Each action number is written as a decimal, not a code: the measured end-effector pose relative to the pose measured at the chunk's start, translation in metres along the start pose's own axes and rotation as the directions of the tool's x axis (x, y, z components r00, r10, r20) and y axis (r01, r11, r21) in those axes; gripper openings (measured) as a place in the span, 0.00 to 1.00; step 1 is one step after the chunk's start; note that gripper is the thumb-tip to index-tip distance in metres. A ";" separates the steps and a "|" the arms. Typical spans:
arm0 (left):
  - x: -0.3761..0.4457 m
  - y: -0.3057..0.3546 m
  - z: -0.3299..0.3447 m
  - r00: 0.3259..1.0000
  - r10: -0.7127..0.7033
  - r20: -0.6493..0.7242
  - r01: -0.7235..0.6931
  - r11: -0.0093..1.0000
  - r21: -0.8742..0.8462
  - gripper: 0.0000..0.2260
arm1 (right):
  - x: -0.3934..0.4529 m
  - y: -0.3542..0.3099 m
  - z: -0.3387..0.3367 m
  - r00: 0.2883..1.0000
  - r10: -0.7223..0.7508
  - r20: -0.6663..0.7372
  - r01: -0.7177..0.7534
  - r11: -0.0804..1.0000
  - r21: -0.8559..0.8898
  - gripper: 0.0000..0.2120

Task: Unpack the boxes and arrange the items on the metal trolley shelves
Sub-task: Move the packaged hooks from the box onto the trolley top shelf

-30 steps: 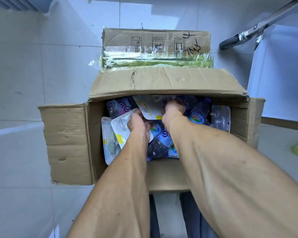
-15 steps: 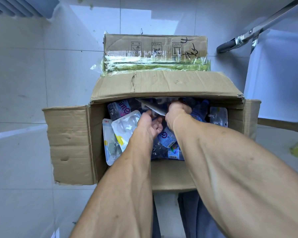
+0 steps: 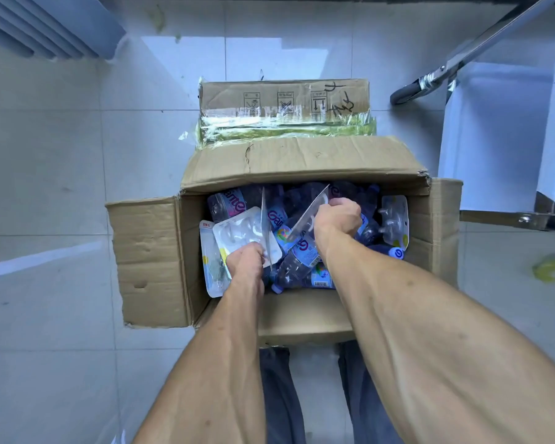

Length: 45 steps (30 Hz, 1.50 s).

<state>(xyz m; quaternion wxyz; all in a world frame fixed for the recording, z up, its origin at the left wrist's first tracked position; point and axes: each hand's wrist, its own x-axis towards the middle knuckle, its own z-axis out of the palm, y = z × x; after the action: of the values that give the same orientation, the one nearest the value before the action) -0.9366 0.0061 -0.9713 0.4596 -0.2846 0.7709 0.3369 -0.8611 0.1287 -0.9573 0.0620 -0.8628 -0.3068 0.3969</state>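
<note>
Single head-worn wide-angle view, looking steeply down, close above open cardboard box (image 3: 148, 257) on tiled floor (image 3: 45, 155)

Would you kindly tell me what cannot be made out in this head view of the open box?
- Left hand: its fingertips, curled under a blister pack seen edge-on, so the pack's contents do not show.
- Right hand: its fingers, hidden behind the knuckles gripping another pack.
- Open box: lower layers, covered by bottles and packs.
- Trolley: shelves cut off by the right edge.
- Sealed box: contents hidden.
</note>
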 end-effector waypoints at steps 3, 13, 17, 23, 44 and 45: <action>-0.010 0.000 -0.004 0.987 0.157 0.032 -0.161 0.974 0.158 0.10 | -0.012 0.001 -0.015 0.974 -0.222 0.046 0.226 0.935 -0.272 0.06; -0.024 -0.021 -0.005 0.862 0.505 0.054 -0.331 0.477 0.814 0.12 | -0.013 0.051 -0.016 0.794 -0.602 0.083 0.580 0.710 -0.400 0.11; -0.021 -0.027 0.004 0.873 0.483 0.064 -0.311 0.451 0.837 0.11 | -0.006 0.063 -0.012 0.896 -0.442 -0.035 0.424 0.878 -0.221 0.09; 0.000 -0.033 0.031 0.990 -0.074 -0.122 0.110 0.943 0.315 0.17 | 0.009 0.070 -0.006 0.921 -0.343 -0.183 0.346 0.938 -0.016 0.04; 0.036 -0.029 0.029 0.792 0.488 0.367 -0.156 -0.419 0.894 0.13 | 0.071 0.045 0.024 0.902 -0.398 0.164 0.418 0.718 -0.556 0.17; 0.036 -0.030 0.027 0.779 0.494 0.387 -0.177 -0.420 0.890 0.14 | 0.073 0.045 0.025 0.908 -0.381 0.175 0.411 0.726 -0.551 0.17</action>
<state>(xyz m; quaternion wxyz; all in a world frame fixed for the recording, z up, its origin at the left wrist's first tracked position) -0.9149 0.0037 -1.0207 0.2803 0.4183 0.8076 -0.3069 -0.8216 0.1308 -1.0372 -0.1265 -0.7448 -0.5905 0.2840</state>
